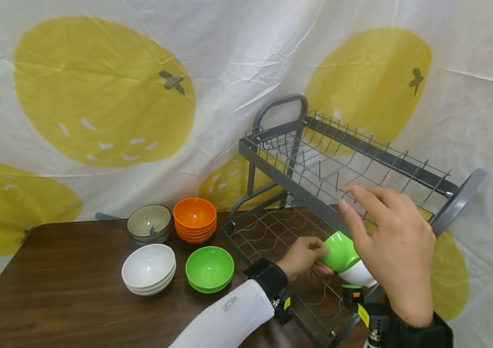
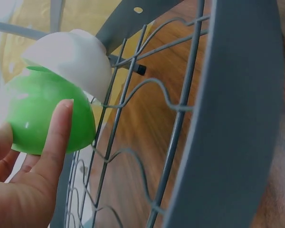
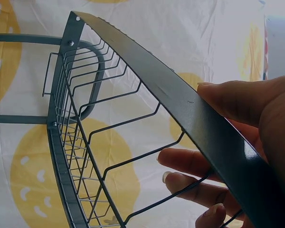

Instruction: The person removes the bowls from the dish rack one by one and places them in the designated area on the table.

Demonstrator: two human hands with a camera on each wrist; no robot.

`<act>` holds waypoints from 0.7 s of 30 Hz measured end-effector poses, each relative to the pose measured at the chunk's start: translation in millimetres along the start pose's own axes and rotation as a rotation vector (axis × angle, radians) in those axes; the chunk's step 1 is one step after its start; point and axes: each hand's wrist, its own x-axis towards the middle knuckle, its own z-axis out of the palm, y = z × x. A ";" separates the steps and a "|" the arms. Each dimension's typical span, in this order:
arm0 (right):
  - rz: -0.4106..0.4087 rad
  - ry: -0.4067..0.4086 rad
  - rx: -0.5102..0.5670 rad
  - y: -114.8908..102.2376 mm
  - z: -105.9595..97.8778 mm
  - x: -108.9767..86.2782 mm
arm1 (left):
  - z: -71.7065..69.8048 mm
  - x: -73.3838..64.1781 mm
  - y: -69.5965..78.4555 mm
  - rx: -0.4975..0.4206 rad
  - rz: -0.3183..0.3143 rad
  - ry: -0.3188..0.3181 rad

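My left hand [image 1: 305,256] holds a small green bowl [image 1: 340,252], tilted on its side, over the lower tier of a grey dish rack [image 1: 292,181]. In the left wrist view its fingers and thumb lie along the outside of the green bowl [image 2: 47,111]. Right behind it, a white bowl [image 2: 78,59] leans on the wires, partly covered by the green one. My right hand [image 1: 392,244] is raised at the upper tier's front bar [image 1: 294,186], fingers loosely bent with nothing between them. In the right wrist view the bar [image 3: 180,104] and a wire overlap its fingers.
Left of the rack on the brown table [image 1: 68,275] stand stacks of bowls: orange bowls [image 1: 195,212], speckled grey bowls [image 1: 149,223], white bowls [image 1: 148,266] and green bowls [image 1: 210,268]. A lemon-printed cloth [image 1: 229,63] hangs behind. The rack's curved end handle [image 1: 457,203] rises beside my right hand.
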 end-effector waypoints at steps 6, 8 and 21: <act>0.004 -0.002 0.003 -0.5 -0.4 -0.1 | -5.4 -4.0 9.3 0.007 0.011 0.010; 0.004 -0.003 -0.001 -0.8 -0.8 0.3 | -6.5 -4.1 12.9 0.032 0.016 0.030; 0.014 -0.009 -0.003 -1.9 -0.9 -0.6 | -25.7 -11.9 34.8 0.709 0.162 0.154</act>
